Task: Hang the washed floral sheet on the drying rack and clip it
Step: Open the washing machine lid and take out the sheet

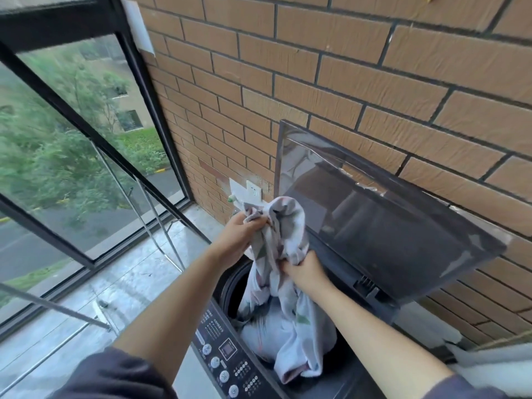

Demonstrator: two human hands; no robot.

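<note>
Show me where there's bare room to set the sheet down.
Bare floor lies between the window and the washer, crossed by thin rack legs. The drum is crowded: the sheet fills it, gripped by left hand and right hand.

floral sheet (283, 246) | pale, bunched | half out of washer drum (230, 286)

Raised washer lid (388, 226) just right of the right hand (305, 272), brick wall (288, 82) beyond it, open air left of the left hand (239, 234), drying rack rods (57, 307) farther left
</note>
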